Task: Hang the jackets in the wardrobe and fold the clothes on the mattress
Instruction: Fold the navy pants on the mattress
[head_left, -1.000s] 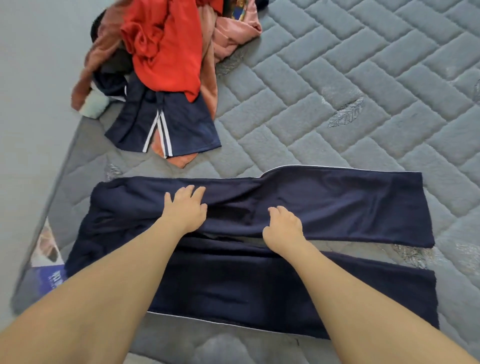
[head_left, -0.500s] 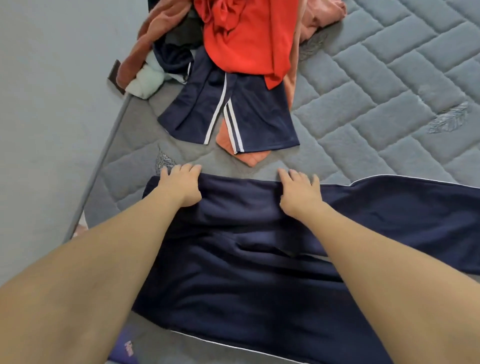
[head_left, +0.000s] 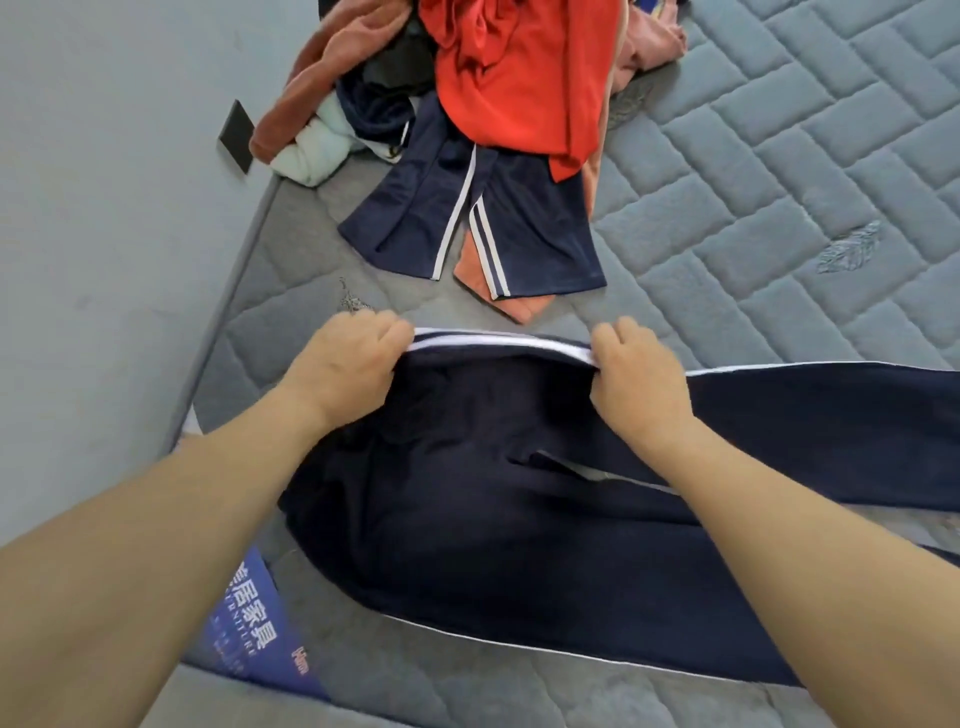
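A: What are the hands doing?
B: The left hand (head_left: 349, 358) and the right hand (head_left: 636, 376) each pinch the far edge of the navy trousers (head_left: 493, 493), fingers curled round the fold where a white stripe (head_left: 498, 344) shows between them. That edge is lifted a little off the mattress (head_left: 779, 197).

A: And the rest of the trousers?
B: Spread flat on the mattress under both forearms, legs running off to the right, with thin white piping along the near edge.

A: Beyond the hands?
B: A heap of clothes at the far left corner: navy shorts (head_left: 467, 228) with white stripes, a red top (head_left: 524, 78) lying over them, pink and brown pieces beneath. A blue label (head_left: 254, 629) sits at the near left corner of the mattress.
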